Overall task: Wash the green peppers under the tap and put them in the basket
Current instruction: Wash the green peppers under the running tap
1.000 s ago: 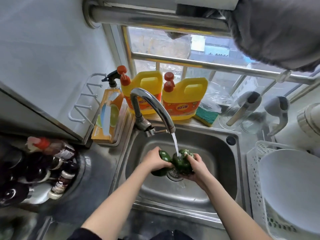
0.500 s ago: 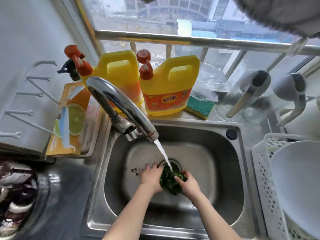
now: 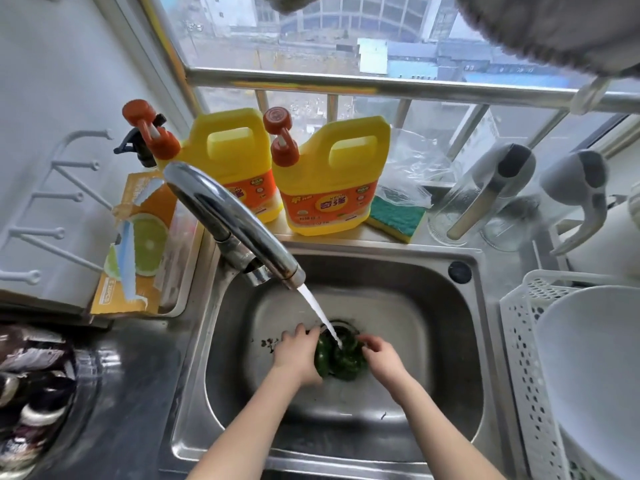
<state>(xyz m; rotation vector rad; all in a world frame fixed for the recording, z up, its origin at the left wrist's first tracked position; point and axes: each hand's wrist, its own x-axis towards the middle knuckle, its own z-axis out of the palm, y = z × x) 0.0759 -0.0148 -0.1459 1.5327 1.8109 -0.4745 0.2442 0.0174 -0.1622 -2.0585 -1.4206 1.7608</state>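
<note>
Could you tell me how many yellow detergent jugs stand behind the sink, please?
2. The left jug stands behind the tap, partly hidden by it; the right jug stands beside it, next to the green sponge.

Peppers (image 3: 341,362) in sink (image 3: 450,341) under tap (image 3: 235,223), bottles (image 3: 329,174) on far ledge, basket (image 3: 526,341) right of sink.
</note>
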